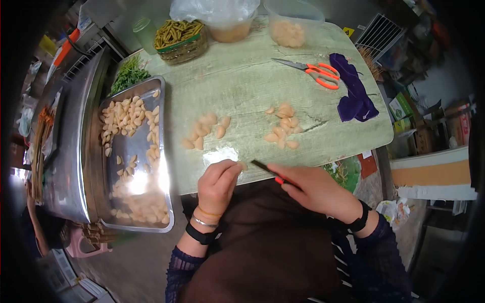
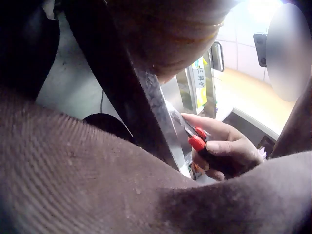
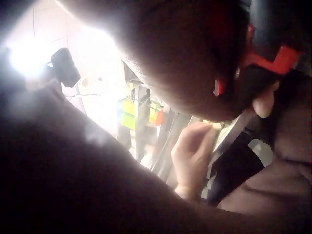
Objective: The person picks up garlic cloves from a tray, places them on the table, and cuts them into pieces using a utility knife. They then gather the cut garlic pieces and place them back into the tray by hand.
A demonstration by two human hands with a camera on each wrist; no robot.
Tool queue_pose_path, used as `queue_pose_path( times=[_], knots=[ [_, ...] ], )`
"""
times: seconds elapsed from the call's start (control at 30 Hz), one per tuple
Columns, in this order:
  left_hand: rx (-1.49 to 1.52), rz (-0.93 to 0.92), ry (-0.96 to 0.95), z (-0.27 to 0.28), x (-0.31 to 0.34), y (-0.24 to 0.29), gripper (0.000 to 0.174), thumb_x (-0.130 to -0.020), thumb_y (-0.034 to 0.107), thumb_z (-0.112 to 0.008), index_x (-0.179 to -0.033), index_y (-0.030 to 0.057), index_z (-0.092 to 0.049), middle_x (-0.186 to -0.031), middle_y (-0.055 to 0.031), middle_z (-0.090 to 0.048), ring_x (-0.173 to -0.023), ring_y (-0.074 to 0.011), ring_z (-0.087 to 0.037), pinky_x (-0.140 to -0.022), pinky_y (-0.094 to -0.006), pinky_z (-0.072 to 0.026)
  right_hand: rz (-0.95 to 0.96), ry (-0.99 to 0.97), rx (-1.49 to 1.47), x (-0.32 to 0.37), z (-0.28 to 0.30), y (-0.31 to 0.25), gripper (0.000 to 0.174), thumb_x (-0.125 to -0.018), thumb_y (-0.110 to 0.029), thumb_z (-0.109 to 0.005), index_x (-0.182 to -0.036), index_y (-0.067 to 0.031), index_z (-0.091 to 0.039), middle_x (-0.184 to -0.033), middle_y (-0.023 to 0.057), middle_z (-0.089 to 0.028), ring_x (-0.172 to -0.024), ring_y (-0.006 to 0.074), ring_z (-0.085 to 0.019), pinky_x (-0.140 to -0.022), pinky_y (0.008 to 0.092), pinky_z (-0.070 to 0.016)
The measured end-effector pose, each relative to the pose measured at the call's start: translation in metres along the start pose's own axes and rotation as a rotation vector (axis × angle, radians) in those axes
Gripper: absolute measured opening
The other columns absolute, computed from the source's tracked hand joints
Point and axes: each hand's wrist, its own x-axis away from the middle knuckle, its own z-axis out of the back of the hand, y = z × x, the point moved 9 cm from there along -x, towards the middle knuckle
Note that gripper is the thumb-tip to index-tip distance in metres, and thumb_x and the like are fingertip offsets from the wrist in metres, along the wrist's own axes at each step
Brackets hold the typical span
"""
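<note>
My left hand [image 1: 217, 184] is at the table's near edge and pinches a pale peeled garlic clove [image 1: 243, 165] between thumb and fingertips. Just to its right, my right hand [image 1: 316, 189] grips a small knife [image 1: 263, 167] with a red and black handle, the blade pointing at the clove. In the left wrist view the same right hand [image 2: 231, 146] shows curled round the knife's handle [image 2: 197, 142]. Beyond the hands, two loose groups of garlic cloves lie on the green tabletop, a left group [image 1: 203, 129] and a right group [image 1: 283, 129].
On the left, a metal tray [image 1: 162, 116] contains many cloves. Orange-handled scissors [image 1: 323, 76] and a purple cloth [image 1: 353, 93] lie at the right. Along the back stand a basket of green beans [image 1: 179, 40], a bag-covered tub [image 1: 230, 28] and a clear container [image 1: 293, 25].
</note>
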Motion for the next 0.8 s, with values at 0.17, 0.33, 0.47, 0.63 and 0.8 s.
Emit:
queue_pose_path(
  times=[0.17, 0.33, 0.47, 0.63, 0.8],
  knots=[
    [0.016, 0.037, -0.074, -0.034, -0.03, 0.004, 0.022, -0.083, 0.001, -0.079, -0.102, 0.0069, -0.072, -0.1, -0.0104, -0.068, -0.087, -0.0318, -0.07, -0.073, -0.039, -0.0581, -0.104, 0.181, -0.236, 0.001, 0.026, 0.009, 0.061, -0.095, -0.006, -0.068, -0.154, -0.013, -0.052, -0.11, 0.0184, -0.073, -0.089, 0.034, -0.072, -0.081, 0.0374, -0.0566],
    [0.078, 0.109, -0.029, -0.05, -0.073, 0.013, 0.025, -0.084, 0.003, -0.078, -0.107, 0.005, -0.07, -0.109, -0.0137, -0.068, -0.093, -0.0337, -0.07, -0.077, -0.0408, -0.0584, -0.327, 0.229, -0.439, 0.006, 0.024, 0.03, 0.06, -0.097, -0.007, -0.068, -0.154, -0.0129, -0.051, -0.11, 0.0171, -0.073, -0.096, 0.0303, -0.074, -0.084, 0.0365, -0.056],
    [-0.319, 0.173, 0.029, -0.007, -0.065, -0.025, 0.03, -0.081, 0.008, -0.083, -0.108, 0.0064, -0.071, -0.111, -0.0125, -0.069, -0.097, -0.0332, -0.071, -0.08, -0.0409, -0.0579, -0.14, 0.169, -0.354, 0.007, 0.009, 0.028, 0.06, -0.097, -0.008, -0.068, -0.154, -0.0133, -0.051, -0.109, 0.0171, -0.073, -0.097, 0.0304, -0.074, -0.084, 0.0366, -0.056],
    [-0.086, 0.327, -0.13, -0.012, -0.044, -0.057, 0.027, -0.082, 0.009, -0.083, -0.106, 0.0057, -0.072, -0.097, -0.0103, -0.073, -0.091, -0.0309, -0.072, -0.078, -0.0387, -0.0578, -0.05, 0.159, -0.232, -0.008, 0.003, 0.018, 0.059, -0.096, -0.01, -0.068, -0.153, -0.0141, -0.051, -0.113, 0.0196, -0.072, -0.1, 0.0372, -0.072, -0.085, 0.0398, -0.0564],
    [0.069, 0.08, -0.267, 0.001, -0.021, -0.004, 0.022, -0.084, 0.004, -0.08, -0.105, 0.0081, -0.075, -0.096, -0.0083, -0.073, -0.088, -0.027, -0.072, -0.075, -0.0354, -0.0586, -0.092, 0.087, -0.29, -0.007, -0.003, 0.027, 0.058, -0.097, -0.01, -0.067, -0.153, -0.0138, -0.051, -0.116, 0.02, -0.072, -0.101, 0.0389, -0.071, -0.086, 0.0417, -0.0563]
  ],
)
